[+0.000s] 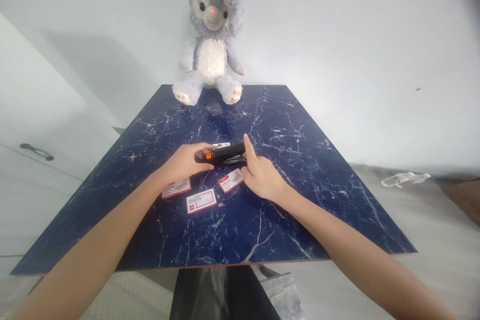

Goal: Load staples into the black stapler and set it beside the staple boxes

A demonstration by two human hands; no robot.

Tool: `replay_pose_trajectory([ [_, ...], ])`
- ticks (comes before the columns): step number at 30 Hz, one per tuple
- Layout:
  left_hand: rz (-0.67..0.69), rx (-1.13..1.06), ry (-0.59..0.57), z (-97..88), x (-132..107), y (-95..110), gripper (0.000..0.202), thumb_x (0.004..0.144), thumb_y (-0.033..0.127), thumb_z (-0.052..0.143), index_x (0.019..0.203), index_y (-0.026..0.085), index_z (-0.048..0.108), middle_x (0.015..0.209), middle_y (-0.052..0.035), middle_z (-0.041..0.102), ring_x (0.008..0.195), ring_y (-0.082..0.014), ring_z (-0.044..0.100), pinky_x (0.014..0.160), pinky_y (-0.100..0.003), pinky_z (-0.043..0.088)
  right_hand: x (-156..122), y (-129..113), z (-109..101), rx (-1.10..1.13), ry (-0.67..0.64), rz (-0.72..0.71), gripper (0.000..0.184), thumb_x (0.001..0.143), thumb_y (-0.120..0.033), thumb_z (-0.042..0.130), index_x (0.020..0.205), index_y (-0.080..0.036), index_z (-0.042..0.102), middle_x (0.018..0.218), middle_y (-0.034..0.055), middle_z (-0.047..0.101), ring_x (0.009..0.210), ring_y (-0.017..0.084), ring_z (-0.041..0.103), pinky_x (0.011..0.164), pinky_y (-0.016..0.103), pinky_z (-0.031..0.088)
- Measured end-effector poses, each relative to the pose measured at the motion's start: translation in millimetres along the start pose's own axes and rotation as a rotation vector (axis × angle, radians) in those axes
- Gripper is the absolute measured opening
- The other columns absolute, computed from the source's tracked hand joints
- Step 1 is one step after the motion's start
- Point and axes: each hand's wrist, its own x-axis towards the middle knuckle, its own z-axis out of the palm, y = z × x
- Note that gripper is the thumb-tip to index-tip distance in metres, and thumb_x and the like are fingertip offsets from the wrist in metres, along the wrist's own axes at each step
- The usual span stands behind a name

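Blue marbled table (292, 225): far edge set against the pale wall (345, 35), near edge crossed by both forearms. Far middle occupied by a seated plush toy (212, 60). Broad strips of tabletop are seen left and right of the hands; between toy and hands, a further stretch. Tighter on the near side, where three red-and-white boxes are laid: the left box (176, 188), partly covered by the left wrist; the middle box (201, 201); the right box (230, 180), just beside the right hand (261, 175).

Black stapler (229, 151) held crosswise between the hands, mid-table; whether the tabletop is touched cannot be told. Its left, orange-marked end is gripped by the left hand (187, 159), thumb on the near side, fingers beyond. Right index finger extended far-ward at the right end, other fingers curled; whether anything is gripped there cannot be told.
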Motion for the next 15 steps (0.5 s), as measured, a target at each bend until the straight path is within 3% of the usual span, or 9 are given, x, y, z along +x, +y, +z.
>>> replay_pose_trajectory([
  [6,-0.019,-0.017,0.008,11.1,-4,14,0.079,0.074,0.037,0.081,0.147,0.028,0.051,0.108,-0.0075,0.074,0.088,-0.025,0.072,0.081,-0.038,0.057,9,16,1,0.24,-0.08,0.016,0.095,0.086,-0.023,0.044,0.162,-0.017,-0.012,0.134,0.0183,0.064,0.094,0.029,0.071,0.091,0.046,0.054],
  [8,0.013,-0.134,-0.088,13.0,-7,19,0.082,0.076,0.037,0.08,0.151,0.03,0.046,0.11,-0.0079,0.074,0.092,-0.0249,0.072,0.084,-0.039,0.057,10,21,2,0.262,-0.046,0.055,0.093,0.087,-0.025,0.047,0.163,-0.017,-0.006,0.137,0.0178,0.062,0.1,0.03,0.07,0.094,0.047,0.053],
  [10,0.058,-0.259,-0.212,11.6,-9,21,0.075,0.083,0.039,0.074,0.152,0.031,0.044,0.115,-0.0082,0.074,0.099,-0.0243,0.072,0.091,-0.041,0.056,10,24,2,0.225,0.045,0.073,0.087,0.087,-0.025,0.049,0.162,-0.017,0.006,0.143,0.0176,0.057,0.113,0.032,0.065,0.1,0.049,0.05],
  [11,0.07,-0.274,-0.222,9.9,-9,20,0.069,0.087,0.04,0.07,0.151,0.032,0.045,0.119,-0.0083,0.073,0.102,-0.024,0.071,0.094,-0.042,0.055,9,25,1,0.198,0.097,0.076,0.081,0.087,-0.024,0.049,0.16,-0.018,0.015,0.145,0.0176,0.055,0.118,0.033,0.062,0.102,0.05,0.048],
  [13,0.064,-0.173,-0.089,6.4,-7,15,0.055,0.093,0.042,0.062,0.147,0.031,0.051,0.13,-0.0087,0.069,0.11,-0.0249,0.068,0.1,-0.045,0.052,9,26,-3,0.144,0.165,0.098,0.062,0.088,-0.023,0.047,0.149,-0.017,0.036,0.143,0.0178,0.055,0.117,0.034,0.062,0.1,0.051,0.048],
  [15,0.078,0.008,0.089,4.9,-4,7,0.049,0.095,0.041,0.059,0.143,0.029,0.056,0.141,-0.009,0.062,0.123,-0.0278,0.06,0.108,-0.049,0.044,8,27,-14,0.086,0.144,0.124,0.039,0.088,-0.024,0.046,0.127,-0.017,0.053,0.127,0.0165,0.063,0.103,0.031,0.065,0.092,0.047,0.05],
])
